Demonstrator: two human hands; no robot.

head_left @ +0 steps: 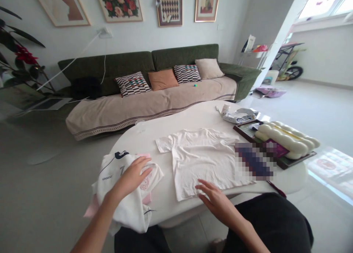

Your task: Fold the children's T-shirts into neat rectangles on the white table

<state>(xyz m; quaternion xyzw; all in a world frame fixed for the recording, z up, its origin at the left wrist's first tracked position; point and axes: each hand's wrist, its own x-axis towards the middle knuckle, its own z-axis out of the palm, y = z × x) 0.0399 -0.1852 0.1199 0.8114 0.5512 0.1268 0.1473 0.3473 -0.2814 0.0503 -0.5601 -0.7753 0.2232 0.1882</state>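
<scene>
Left hand sits on top of a bunched white sports jersey at the near left end of the table, fingers extended and slightly apart; it may be pressing or lightly gripping the cloth, can't tell which. Pink fabric pokes out from under the bundle. Right hand is open, fingers spread and palm down, at the near edge of a white T-shirt, with the fingertips at or just above the hem and no visible pinch or grip. The T-shirt lies flat and mostly spread out on the white oval table, with light wrinkles across the body. Its collar points far, its hem points near, and its sleeves stick out left and right. Long axis runs far to near, tilted slightly. The bundle is just left of the shirt, not on it. To the right are a pixelated patch, a bumpy white cushion and a dark-framed tray. A crumpled plastic packet is at the far right of the table.
</scene>
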